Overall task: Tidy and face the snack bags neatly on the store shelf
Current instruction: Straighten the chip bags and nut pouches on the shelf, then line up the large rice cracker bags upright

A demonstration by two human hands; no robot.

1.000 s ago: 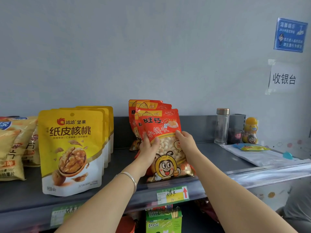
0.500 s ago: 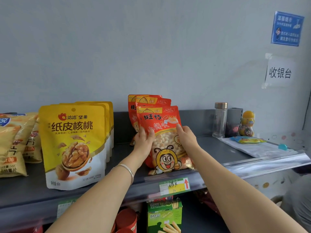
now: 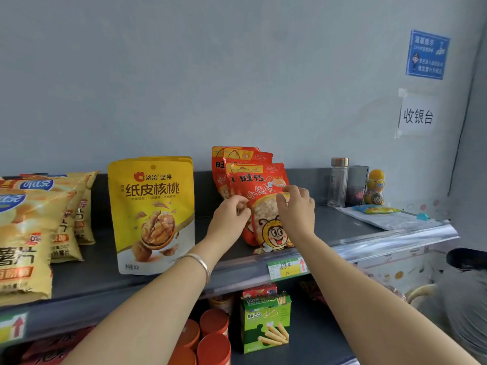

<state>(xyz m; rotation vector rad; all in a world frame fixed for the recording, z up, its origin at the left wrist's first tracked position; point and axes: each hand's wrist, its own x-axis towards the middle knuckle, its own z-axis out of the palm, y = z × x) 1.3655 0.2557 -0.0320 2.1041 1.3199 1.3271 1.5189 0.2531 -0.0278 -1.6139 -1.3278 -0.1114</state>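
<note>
A row of red snack bags with a bee cartoon stands on the grey shelf point(image 3: 100, 275); the front red bag point(image 3: 263, 204) stands upright near the shelf's front edge. My left hand point(image 3: 229, 219) grips its left edge with curled fingers. On the bag's right side my right hand point(image 3: 296, 209) holds it, fingers curled over the face and edge. More red bags point(image 3: 237, 156) stand behind it. To the left, yellow walnut bags point(image 3: 152, 214) stand in a neat row, facing front.
Yellow chip bags point(image 3: 29, 233) lean at the far left. A glass bottle point(image 3: 338, 183), a dark box point(image 3: 357, 185), a yellow toy bottle point(image 3: 374, 188) and a flat plastic pouch point(image 3: 387, 218) sit at the right. Red cans point(image 3: 213, 335) and a green box point(image 3: 266, 322) occupy the lower shelf.
Both hands have slid upward along the front red bag's sides, and the bag stands more upright. The camera has shifted right and down a little.
</note>
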